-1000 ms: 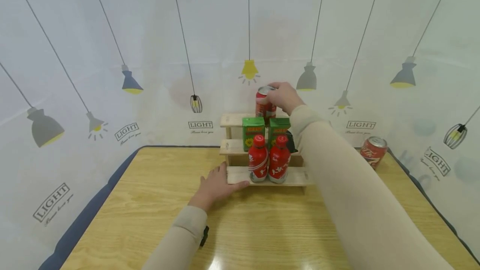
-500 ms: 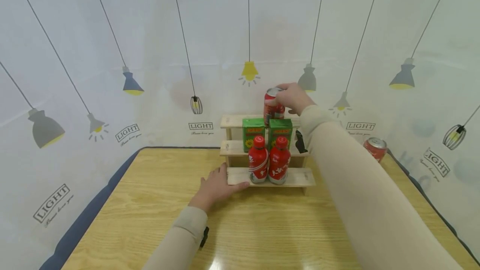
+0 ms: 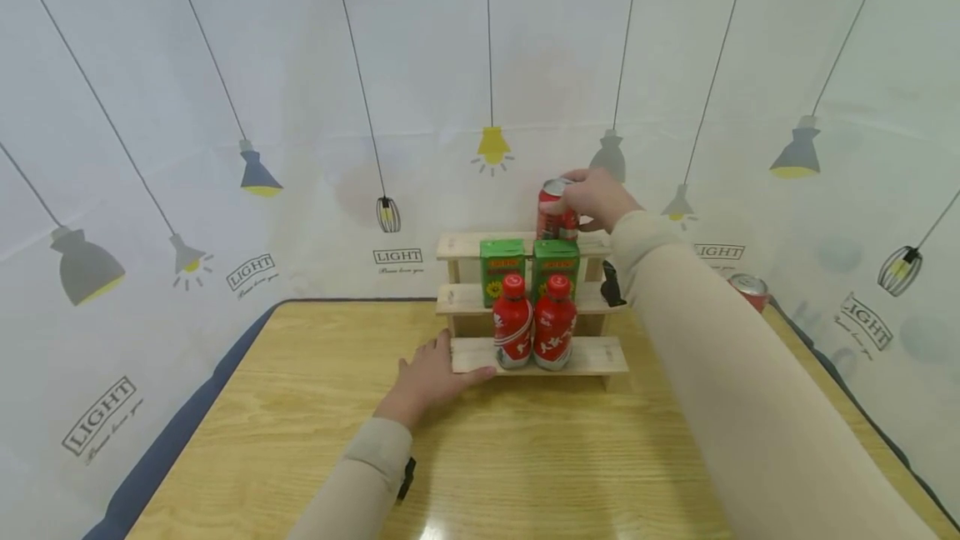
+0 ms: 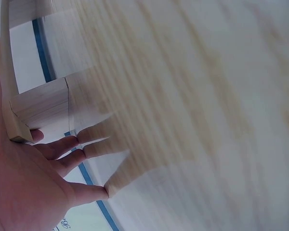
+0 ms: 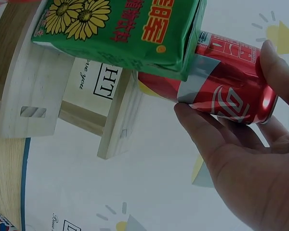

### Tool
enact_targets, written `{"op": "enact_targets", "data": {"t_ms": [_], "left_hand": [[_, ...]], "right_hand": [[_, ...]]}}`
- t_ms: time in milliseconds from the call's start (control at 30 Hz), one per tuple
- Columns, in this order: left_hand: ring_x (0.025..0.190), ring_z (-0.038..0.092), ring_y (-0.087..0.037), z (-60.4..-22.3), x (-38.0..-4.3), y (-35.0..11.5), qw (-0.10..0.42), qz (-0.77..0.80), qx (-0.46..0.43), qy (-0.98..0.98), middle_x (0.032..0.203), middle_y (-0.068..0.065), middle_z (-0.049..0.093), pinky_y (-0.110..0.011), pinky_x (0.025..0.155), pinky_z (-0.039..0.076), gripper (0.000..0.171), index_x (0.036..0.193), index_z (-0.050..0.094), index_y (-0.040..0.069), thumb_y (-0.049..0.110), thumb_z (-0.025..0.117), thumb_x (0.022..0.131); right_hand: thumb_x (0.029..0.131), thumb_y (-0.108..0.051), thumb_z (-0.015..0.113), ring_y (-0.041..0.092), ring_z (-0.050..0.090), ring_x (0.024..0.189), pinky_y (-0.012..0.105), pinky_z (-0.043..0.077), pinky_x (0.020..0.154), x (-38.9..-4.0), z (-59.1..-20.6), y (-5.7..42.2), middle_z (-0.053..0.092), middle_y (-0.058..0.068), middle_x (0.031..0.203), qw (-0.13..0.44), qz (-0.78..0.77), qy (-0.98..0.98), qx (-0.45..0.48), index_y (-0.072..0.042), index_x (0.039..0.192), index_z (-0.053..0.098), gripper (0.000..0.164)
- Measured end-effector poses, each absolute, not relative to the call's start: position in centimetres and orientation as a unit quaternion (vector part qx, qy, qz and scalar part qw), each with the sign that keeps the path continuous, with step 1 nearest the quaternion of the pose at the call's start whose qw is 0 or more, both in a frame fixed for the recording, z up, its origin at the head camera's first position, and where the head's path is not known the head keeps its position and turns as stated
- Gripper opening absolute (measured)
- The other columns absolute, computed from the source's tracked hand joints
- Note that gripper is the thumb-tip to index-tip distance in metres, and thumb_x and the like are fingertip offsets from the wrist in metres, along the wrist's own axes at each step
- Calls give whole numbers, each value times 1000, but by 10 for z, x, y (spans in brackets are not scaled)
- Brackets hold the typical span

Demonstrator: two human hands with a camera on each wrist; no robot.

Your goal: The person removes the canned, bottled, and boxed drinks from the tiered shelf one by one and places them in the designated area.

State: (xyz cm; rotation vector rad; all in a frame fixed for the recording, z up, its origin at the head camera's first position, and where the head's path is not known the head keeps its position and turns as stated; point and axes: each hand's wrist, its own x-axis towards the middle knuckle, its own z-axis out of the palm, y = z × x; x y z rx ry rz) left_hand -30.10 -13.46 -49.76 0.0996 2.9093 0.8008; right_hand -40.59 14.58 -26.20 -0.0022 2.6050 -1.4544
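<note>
fingers [image 5: 200, 127] of outstretched right hand [image 3: 600, 197] grasping red can [image 5: 231, 79], left hand [image 3: 430, 375] splayed against rack [image 3: 472, 354]

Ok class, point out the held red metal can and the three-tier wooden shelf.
Held red metal can [image 5: 226, 79]: right wrist view, on its side wall.
Three-tier wooden shelf [image 3: 472, 352]: head view, bottom board's bare left part.

soft even light; glare on tabletop [image 3: 510, 457]; wrist views dimmer

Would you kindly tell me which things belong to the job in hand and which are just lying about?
Likely the job:
red can, held by the right hand
wooden rack, touched by the left hand
green cartons, red bottles, on the rack

Apparently just lying about:
second can, far right, role uncertain
</note>
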Motion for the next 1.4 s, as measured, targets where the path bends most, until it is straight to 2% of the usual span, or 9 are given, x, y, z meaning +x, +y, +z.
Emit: {"op": "enact_targets", "data": {"t_ms": [167,367,800,1033,1400], "left_hand": [[156,40,-46,-497,-301,-135,60,269,34,961,167,-24,43,-79,126,17,128,168,28,6,93,60,80],[156,39,-46,-500,-303,-137,59,265,31,962,167,-24,43,-80,125,17,128,168,28,6,93,60,80],[155,40,-46,-504,-310,-139,57,264,34,962,167,-24,43,-80,125,18,130,167,28,6,95,59,79],[155,41,-46,-504,-311,-139,56,264,36,962,166,-24,44,-80,125,18,129,167,28,5,95,58,79],[153,44,-47,-504,-311,-139,50,267,36,962,164,-24,46,-82,123,19,131,167,29,6,96,59,77]], "right_hand": [[101,-25,74,34,53,135,58,51,116,-404,-260,153,55,18,153,85,-483,872,0,-12,159,48,65],[100,-25,75,39,52,140,58,51,117,-400,-257,160,53,22,157,81,-479,874,10,-11,165,40,74],[100,-28,74,35,55,130,56,55,112,-403,-263,183,52,21,153,56,-460,886,16,-9,160,46,69],[101,-27,73,37,55,135,56,55,112,-403,-261,183,54,21,152,58,-450,891,19,-8,156,51,63],[102,-31,70,44,58,137,57,55,111,-392,-254,203,56,26,152,72,-411,909,-9,-5,161,44,69]]}}
